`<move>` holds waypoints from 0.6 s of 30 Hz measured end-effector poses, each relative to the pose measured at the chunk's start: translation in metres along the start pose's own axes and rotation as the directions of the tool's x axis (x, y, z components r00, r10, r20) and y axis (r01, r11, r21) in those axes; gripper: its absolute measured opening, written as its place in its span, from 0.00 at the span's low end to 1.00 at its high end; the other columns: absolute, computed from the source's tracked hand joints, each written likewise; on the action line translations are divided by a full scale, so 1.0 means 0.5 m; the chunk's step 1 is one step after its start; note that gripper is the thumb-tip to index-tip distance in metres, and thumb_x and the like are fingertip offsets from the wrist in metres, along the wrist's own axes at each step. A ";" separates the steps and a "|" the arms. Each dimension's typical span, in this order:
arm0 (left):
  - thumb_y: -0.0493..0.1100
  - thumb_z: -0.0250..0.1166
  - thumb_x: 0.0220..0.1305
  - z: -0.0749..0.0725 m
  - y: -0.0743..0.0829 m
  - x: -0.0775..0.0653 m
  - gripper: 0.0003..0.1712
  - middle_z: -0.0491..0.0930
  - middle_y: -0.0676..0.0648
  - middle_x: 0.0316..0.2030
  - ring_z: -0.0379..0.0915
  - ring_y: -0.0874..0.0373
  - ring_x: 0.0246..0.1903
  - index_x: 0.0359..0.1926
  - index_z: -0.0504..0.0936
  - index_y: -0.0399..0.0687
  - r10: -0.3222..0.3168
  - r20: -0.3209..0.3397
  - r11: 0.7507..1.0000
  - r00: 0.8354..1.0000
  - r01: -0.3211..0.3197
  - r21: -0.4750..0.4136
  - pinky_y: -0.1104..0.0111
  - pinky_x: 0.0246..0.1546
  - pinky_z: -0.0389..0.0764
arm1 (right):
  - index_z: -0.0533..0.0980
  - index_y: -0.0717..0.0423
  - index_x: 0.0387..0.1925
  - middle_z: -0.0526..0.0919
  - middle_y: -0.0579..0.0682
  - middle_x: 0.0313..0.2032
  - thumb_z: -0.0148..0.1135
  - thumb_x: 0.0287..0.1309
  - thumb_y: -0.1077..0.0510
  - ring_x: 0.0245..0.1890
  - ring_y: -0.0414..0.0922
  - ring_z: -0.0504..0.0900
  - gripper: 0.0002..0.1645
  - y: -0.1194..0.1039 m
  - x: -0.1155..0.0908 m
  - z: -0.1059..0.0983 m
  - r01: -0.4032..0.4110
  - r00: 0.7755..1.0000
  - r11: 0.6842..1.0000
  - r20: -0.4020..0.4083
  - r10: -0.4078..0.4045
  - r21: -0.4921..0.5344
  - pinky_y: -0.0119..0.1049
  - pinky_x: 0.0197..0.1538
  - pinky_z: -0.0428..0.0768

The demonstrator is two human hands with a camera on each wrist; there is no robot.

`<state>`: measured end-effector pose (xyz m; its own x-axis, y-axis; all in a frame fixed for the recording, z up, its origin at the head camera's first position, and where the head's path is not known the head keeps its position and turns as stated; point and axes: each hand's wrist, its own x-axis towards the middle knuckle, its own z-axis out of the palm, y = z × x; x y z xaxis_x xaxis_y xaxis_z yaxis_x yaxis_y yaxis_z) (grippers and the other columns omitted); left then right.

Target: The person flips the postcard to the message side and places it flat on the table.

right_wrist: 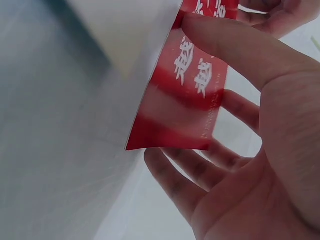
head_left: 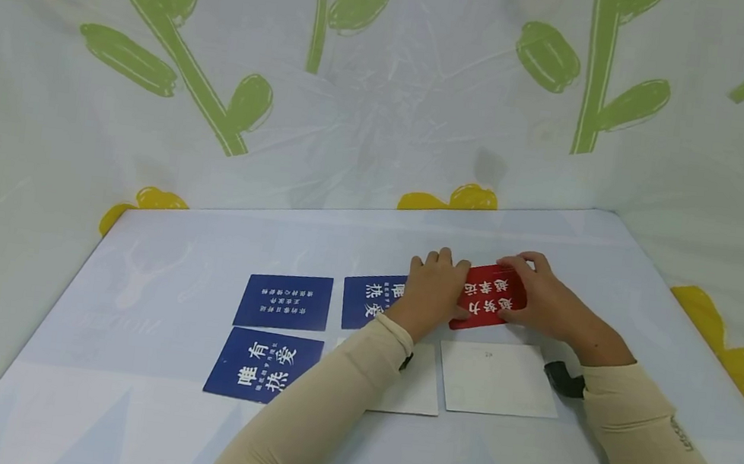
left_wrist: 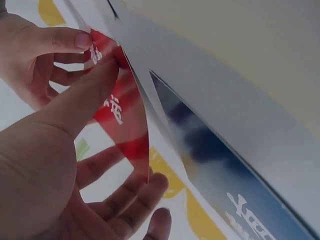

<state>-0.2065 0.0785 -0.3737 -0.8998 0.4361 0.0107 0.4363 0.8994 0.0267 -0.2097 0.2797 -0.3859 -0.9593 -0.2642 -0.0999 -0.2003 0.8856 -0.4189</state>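
A red card with white characters is held between both hands at the right of the back row. My left hand pinches its left end, the thumb across the printed face and the fingers behind. At the other end my right hand grips it the same way. In the right wrist view the red card is slightly bowed, its fingers near the short edge. A blue card lies just left of the left hand, partly covered by it.
Two more blue cards, one at the back and one in front, lie to the left. A white card lies below the red one; another white card is partly behind the left sleeve. Patterned fabric rises behind the table.
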 end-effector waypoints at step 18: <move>0.51 0.70 0.64 -0.015 -0.025 -0.026 0.33 0.84 0.50 0.53 0.81 0.55 0.52 0.67 0.72 0.51 -0.077 -0.014 0.981 0.997 0.073 -0.178 0.59 0.54 0.79 | 0.56 0.57 0.71 0.56 0.68 0.69 0.80 0.44 0.58 0.65 0.66 0.65 0.57 -0.006 -0.005 -0.001 -0.019 1.000 0.999 0.002 0.019 0.036 0.62 0.55 0.78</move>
<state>-0.2001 0.0612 -0.3667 -0.9305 0.3656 0.0226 0.3622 0.9093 0.2048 -0.2070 0.2779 -0.3840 -0.9625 -0.2480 -0.1100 -0.1744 0.8763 -0.4491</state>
